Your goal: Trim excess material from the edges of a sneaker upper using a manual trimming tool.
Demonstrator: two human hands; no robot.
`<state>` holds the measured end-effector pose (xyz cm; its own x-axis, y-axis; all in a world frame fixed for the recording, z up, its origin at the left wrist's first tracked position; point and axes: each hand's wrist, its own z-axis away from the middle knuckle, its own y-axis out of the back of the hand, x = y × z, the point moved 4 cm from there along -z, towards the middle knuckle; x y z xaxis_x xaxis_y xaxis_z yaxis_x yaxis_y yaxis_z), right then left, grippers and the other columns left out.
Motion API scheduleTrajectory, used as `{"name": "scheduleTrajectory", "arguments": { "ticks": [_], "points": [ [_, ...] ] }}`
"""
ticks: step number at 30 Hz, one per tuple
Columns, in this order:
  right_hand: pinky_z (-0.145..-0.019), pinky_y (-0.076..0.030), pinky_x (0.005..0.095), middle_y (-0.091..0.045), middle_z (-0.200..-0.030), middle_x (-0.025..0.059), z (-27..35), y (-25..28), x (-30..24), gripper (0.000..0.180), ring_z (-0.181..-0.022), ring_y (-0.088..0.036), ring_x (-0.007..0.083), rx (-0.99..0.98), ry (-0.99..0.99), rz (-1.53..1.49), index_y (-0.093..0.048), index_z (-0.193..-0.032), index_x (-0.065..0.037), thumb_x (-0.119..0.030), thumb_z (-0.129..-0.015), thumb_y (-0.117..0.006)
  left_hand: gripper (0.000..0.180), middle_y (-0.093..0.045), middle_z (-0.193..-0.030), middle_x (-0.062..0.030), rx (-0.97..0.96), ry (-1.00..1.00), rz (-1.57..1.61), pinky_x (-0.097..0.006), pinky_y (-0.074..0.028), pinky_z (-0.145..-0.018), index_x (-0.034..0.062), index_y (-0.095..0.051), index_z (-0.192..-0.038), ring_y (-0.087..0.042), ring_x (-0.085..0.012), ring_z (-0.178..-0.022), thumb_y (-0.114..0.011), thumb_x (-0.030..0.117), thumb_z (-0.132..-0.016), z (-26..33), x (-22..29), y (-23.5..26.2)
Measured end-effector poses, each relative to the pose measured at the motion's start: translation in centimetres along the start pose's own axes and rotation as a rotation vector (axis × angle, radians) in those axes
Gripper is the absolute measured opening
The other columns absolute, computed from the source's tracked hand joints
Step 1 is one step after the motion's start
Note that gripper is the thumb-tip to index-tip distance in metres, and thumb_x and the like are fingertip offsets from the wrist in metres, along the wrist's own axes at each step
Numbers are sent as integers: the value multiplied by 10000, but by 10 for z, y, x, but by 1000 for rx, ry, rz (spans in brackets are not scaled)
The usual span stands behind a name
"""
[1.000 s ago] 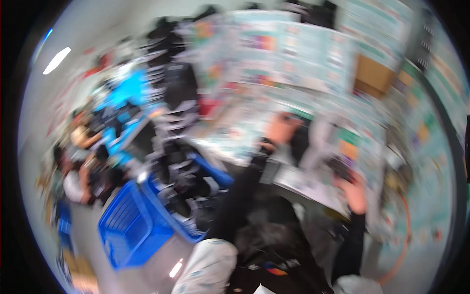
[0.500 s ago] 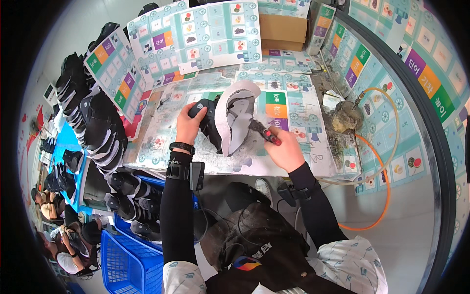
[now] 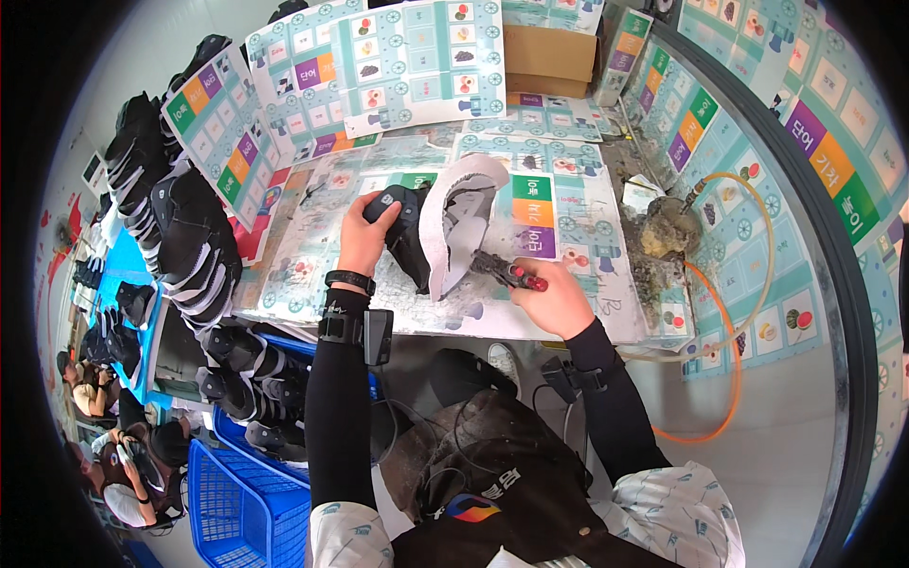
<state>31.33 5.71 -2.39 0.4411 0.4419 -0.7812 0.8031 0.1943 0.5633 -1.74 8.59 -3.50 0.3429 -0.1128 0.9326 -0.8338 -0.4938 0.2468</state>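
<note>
Head view: my left hand (image 3: 365, 227) grips the black shoe (image 3: 409, 237), right fingers (image 3: 540, 289) closed on a red-handled tool (image 3: 507, 272), stacked shoes (image 3: 189, 246) crowding the worktop (image 3: 587, 312).

The tool's (image 3: 507, 272) tip disappears inside the shoe (image 3: 445, 227); the right hand (image 3: 549, 298) covers its handle end.

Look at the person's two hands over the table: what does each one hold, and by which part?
The left hand holds the black shoe by its upper end; the right hand grips the red-handled tool by its handle.
</note>
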Motion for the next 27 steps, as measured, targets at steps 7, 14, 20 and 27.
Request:
{"name": "scheduleTrajectory", "arguments": {
  "ticks": [7,14,20,27],
  "points": [
    [-746,-506,540,-654,-858,304,-2,4,2,240,-867,-631,520,65,-39,51,-708,-992,7,-135,-815,-626,460,-742,-1101,-126,-6,-8,46,-316,-560,-849,-43,-671,-1279,-692,-176,-960,-838,192,-921,1,-2,3],
    [-739,-509,527,-649,-851,311,9,-4,6,248,-855,-631,521,28,-70,12,-699,-987,20,-144,-815,-627,457,-745,-1119,-126,-24,23,52,-313,-557,-874,-45,-674,-1281,-696,-175,-969,-835,191,-924,13,2,2],
    [-771,-518,538,-659,-830,301,13,-3,-3,265,-863,-646,510,42,-44,59,-708,-999,33,-144,-820,-627,483,-755,-1123,-119,-90,50,-1,-306,-548,-884,-62,-684,-1292,-696,-150,-960,-833,215,-925,8,-5,17],
    [-766,-534,518,-666,-838,299,9,-13,-3,311,-862,-647,507,-242,-113,-57,-719,-1074,17,-164,-830,-651,441,-730,-1042,-89,-412,304,189,-326,-527,-874,-58,-626,-1277,-677,-177,-935,-764,140,-909,-22,-11,31]
  ]
}}
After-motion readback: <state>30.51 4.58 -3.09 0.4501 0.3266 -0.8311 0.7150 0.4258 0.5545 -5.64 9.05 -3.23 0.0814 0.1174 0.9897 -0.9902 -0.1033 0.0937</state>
